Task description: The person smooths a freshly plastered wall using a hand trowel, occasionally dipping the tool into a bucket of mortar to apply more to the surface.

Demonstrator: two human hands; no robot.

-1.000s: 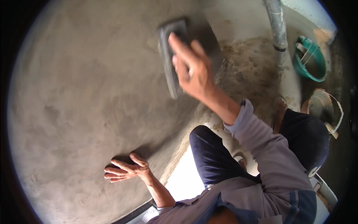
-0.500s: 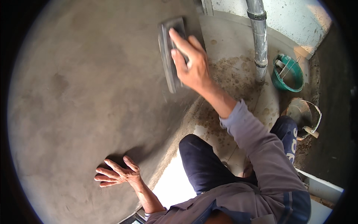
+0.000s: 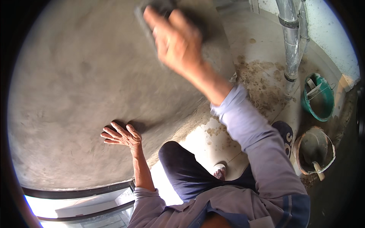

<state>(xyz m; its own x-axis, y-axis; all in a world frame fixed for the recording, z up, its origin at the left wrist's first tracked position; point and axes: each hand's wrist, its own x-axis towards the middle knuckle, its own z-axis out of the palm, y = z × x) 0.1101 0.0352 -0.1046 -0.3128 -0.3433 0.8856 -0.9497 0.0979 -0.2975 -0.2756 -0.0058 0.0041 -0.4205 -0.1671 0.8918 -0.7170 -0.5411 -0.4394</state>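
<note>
A large grey, freshly plastered wall (image 3: 72, 102) fills the left of the head view. My right hand (image 3: 178, 43) grips a dark plastering float (image 3: 164, 6) against it near the top of the view. Motion blurs both, and my hand hides much of the float. Lower down, my left hand (image 3: 124, 136) rests on the plaster with fingers spread and nothing in it.
A grey pipe (image 3: 291, 45) stands beyond the wall's edge. To the right are a green bucket (image 3: 307, 100) and a second bucket (image 3: 297, 157) with a wooden-handled tool in it. Splattered mortar (image 3: 262, 81) marks the floor. A dark-framed window (image 3: 81, 194) lies at lower left.
My right hand and the float have moved up and to the left across the plaster. The view has shifted, bringing in the window. My left hand stays spread on the wall.
</note>
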